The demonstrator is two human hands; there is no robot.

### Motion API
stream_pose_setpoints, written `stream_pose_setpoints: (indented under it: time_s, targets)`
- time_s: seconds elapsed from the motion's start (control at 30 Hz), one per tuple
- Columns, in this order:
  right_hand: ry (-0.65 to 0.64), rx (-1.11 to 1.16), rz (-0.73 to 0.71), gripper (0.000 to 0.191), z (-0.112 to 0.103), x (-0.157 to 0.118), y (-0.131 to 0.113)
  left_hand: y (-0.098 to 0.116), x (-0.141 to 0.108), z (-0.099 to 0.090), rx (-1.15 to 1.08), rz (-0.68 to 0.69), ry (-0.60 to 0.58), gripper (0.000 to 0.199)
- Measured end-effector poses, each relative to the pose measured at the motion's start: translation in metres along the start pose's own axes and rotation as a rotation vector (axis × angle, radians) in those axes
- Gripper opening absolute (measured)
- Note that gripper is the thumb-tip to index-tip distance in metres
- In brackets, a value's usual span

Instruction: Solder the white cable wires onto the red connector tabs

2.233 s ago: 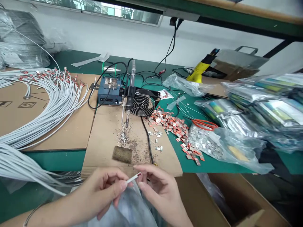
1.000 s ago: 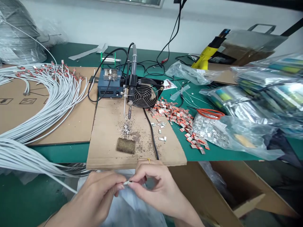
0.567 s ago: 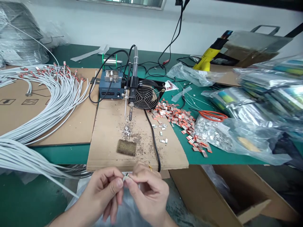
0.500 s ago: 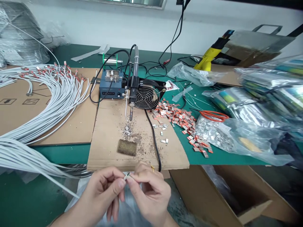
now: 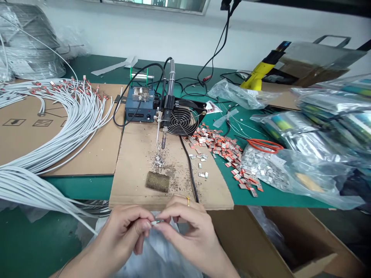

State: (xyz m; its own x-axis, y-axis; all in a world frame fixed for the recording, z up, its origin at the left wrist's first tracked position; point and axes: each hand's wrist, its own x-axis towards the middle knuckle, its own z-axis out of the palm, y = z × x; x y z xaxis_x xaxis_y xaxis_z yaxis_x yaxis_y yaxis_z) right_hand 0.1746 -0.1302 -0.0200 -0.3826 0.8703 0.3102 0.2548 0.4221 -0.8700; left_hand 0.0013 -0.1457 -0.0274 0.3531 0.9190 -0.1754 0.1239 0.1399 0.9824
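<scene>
In front of the cardboard's near edge, my left hand (image 5: 129, 229) pinches a small white piece (image 5: 155, 222) that looks like a white cable end. From the right, the thumb and forefinger of my right hand (image 5: 188, 226) close on its tip. The finer detail of the tip is too small to make out. A white cable (image 5: 82, 226) passes behind my left wrist. Beyond my hands lies a brown sponge (image 5: 157, 182), and over it a soldering iron (image 5: 168, 104) hangs tip-down in a stand, near a pile of solder bits (image 5: 158, 160).
A blue soldering station (image 5: 140, 108), a solder spool (image 5: 142, 76) and a black fan (image 5: 181, 120) stand behind. White cables (image 5: 78, 131) lie left. Orange-and-silver connectors (image 5: 223, 146) and a bag of small parts (image 5: 261, 164) lie right. A cardboard box (image 5: 261, 243) is below.
My right hand has opened out somewhat and shifted slightly right, with its fingertips still at the white piece. The piece now lies more level. The whole view has shifted a little.
</scene>
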Motion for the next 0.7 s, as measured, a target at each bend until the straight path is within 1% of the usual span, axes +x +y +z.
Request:
stream_pose_setpoints:
  time_s: [0.07, 0.13, 0.17, 0.23, 0.3, 0.37, 0.43, 0.5, 0.53, 0.6, 0.63, 0.67, 0.7]
  targets:
    - [-0.110, -0.042, -0.012, 0.005, -0.009, 0.005, -0.004, -0.001, -0.002, -0.002, 0.167, 0.075, -0.026, 0.032]
    - [-0.198, -0.084, -0.020, 0.007, -0.017, 0.009, -0.008, 0.000, -0.003, -0.005, 0.269, 0.122, -0.059, 0.030]
    - [-0.227, -0.093, -0.025, 0.006, -0.019, 0.010, -0.008, 0.001, -0.003, -0.005, 0.273, 0.116, -0.084, 0.031]
    - [-0.239, -0.049, -0.046, 0.006, -0.018, 0.010, -0.006, 0.003, -0.003, -0.006, 0.163, 0.039, -0.143, 0.035]
    - [-0.167, 0.107, -0.073, 0.008, -0.008, 0.008, 0.000, 0.004, 0.000, -0.005, -0.040, -0.082, -0.189, 0.040]
    - [-0.031, 0.351, -0.072, 0.011, 0.009, 0.003, 0.008, 0.003, 0.003, -0.003, -0.224, -0.171, -0.212, 0.046]
    - [0.112, 0.606, -0.026, 0.012, 0.028, 0.000, 0.014, 0.001, 0.005, -0.001, -0.321, -0.202, -0.213, 0.049]
    - [0.197, 0.788, 0.014, 0.012, 0.040, -0.002, 0.018, -0.001, 0.005, 0.000, -0.366, -0.204, -0.198, 0.047]
    - [0.228, 0.869, 0.025, 0.011, 0.042, -0.001, 0.019, -0.001, 0.004, 0.000, -0.379, -0.195, -0.181, 0.045]
    - [0.301, 0.985, 0.023, 0.012, 0.037, 0.000, 0.020, -0.001, 0.001, 0.000, -0.391, -0.170, -0.111, 0.038]
    - [0.340, 0.984, 0.015, 0.011, 0.030, 0.000, 0.021, 0.000, 0.000, -0.001, -0.383, -0.150, -0.066, 0.034]
    - [0.369, 0.918, 0.013, 0.010, 0.023, 0.000, 0.021, 0.001, -0.001, -0.001, -0.365, -0.122, -0.025, 0.030]
    - [0.366, 0.788, 0.023, 0.006, 0.015, -0.001, 0.021, 0.002, -0.002, -0.002, -0.336, -0.089, 0.016, 0.025]
